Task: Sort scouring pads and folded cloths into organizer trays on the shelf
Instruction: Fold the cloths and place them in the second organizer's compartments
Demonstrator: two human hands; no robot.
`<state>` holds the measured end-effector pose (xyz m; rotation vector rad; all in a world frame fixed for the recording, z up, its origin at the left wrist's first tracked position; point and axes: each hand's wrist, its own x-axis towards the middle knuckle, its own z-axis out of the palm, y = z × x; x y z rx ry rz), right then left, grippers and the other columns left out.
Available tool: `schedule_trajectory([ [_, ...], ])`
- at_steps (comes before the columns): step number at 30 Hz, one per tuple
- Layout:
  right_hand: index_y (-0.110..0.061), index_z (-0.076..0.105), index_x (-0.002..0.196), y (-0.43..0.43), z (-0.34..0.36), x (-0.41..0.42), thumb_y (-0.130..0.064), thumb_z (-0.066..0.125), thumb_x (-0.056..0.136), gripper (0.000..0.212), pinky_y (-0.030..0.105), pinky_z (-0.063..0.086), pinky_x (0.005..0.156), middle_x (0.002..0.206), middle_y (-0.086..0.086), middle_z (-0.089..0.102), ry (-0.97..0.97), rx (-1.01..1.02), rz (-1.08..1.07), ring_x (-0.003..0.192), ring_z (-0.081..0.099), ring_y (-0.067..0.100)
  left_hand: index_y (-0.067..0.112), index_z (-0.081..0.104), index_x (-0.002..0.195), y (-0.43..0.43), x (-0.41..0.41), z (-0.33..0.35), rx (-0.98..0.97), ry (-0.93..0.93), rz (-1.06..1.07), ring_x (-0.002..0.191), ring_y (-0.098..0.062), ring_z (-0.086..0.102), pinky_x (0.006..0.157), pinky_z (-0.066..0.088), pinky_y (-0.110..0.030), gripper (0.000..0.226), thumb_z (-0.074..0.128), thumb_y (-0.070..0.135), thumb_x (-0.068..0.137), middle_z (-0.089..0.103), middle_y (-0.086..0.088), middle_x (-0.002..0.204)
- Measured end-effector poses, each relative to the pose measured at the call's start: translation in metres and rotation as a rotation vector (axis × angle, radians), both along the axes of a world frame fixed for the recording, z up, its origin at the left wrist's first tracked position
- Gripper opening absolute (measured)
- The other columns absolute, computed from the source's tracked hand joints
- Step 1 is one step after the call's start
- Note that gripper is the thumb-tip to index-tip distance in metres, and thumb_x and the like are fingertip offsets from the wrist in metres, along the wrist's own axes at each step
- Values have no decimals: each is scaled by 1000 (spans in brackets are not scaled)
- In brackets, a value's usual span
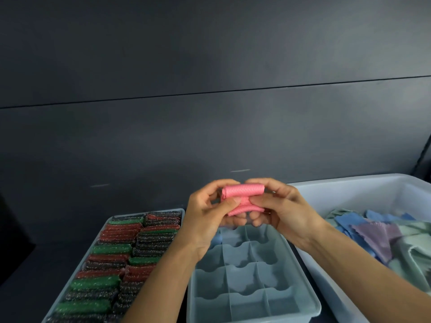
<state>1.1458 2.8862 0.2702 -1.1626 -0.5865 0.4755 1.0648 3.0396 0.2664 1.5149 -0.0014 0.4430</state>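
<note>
Scouring pads (121, 252) in left tray (149, 212)

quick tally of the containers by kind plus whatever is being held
shallow pale tray packed with red, green and dark scouring pads: 1
blue-grey plastic organizer tray with dividers: 1
large white plastic bin of loose cloths: 1
rolled pink cloth, pinched by left hand and right hand: 1
total: 4

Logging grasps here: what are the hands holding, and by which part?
A folded pink cloth, in both hands: the left hand holds its left side, the right hand its right side, with both thumbs pinching its middle.
</note>
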Motion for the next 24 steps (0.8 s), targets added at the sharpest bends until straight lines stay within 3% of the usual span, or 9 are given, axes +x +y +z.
schedule_trajectory([
  [4, -6, 71, 90, 6, -2, 2, 2, 62, 75, 20, 28, 55, 48, 60, 15, 62, 72, 14, 74, 51, 61, 19, 8, 71, 101, 12, 0, -1, -195, 114, -165, 81, -32, 70, 71, 62, -33, 25, 56, -8, 89, 66, -30, 103],
  [7, -5, 72, 84, 10, -3, 7, 10, 49, 85, 27, 30, 56, 51, 65, 19, 61, 105, -71, 68, 55, 60, 22, 5, 71, 97, 23, 4, -3, -323, 221, -240, 85, -30, 72, 71, 62, -30, 28, 44, -3, 95, 71, -21, 100],
  [9, -2, 70, 88, 11, -3, 12, 3, 41, 88, 29, 33, 58, 57, 77, 20, 62, 171, -113, 114, 63, 61, 25, 3, 70, 98, 30, 7, -5, -337, 266, -269, 89, -31, 72, 74, 61, -31, 27, 44, 8, 98, 72, -18, 100],
  [11, -2, 66, 93, 12, -4, 18, -9, 48, 89, 21, 33, 58, 63, 85, 20, 62, 168, -174, 187, 75, 62, 29, 4, 68, 102, 37, 12, -8, -190, 281, -259, 91, -33, 70, 77, 61, -31, 16, 54, 5, 95, 72, -17, 101],
  [13, -5, 62, 94, 14, -9, 24, -7, 59, 88, 7, 29, 57, 67, 90, 23, 61, 25, -325, 171, 84, 65, 37, 6, 66, 109, 44, 18, -13, 3, 305, -243, 91, -27, 70, 77, 59, -28, 21, 63, -2, 89, 70, -13, 105],
  [15, -5, 59, 96, 17, -19, 31, 5, 67, 82, 20, 28, 57, 68, 97, 24, 62, -100, -457, 100, 82, 68, 35, 10, 65, 111, 48, 25, -19, 201, 346, -197, 87, -13, 69, 71, 54, -21, 31, 68, -4, 84, 69, -6, 102],
  [17, -8, 59, 101, 21, -28, 38, 7, 70, 78, 29, 28, 56, 68, 96, 16, 64, -244, -587, 51, 75, 67, 22, 11, 65, 110, 49, 34, -29, 369, 359, -177, 84, -8, 68, 69, 53, -18, 34, 69, -6, 82, 70, -7, 99],
  [21, -25, 65, 95, 33, -51, 53, -20, 76, 77, 22, 37, 53, 80, 87, -6, 66, -690, -940, -52, 78, 60, 12, 14, 67, 99, 50, 52, -56, 613, 330, -45, 75, -12, 63, 77, 56, -35, 29, 73, -2, 76, 72, -11, 91],
  [24, -28, 63, 106, 42, -60, 54, -32, 68, 83, 24, 24, 40, 79, 98, -8, 61, -958, -1199, -59, 96, 56, 15, 17, 68, 91, 50, 59, -75, 753, 346, 4, 69, -11, 59, 74, 55, -37, 26, 76, 4, 71, 68, 4, 79],
])
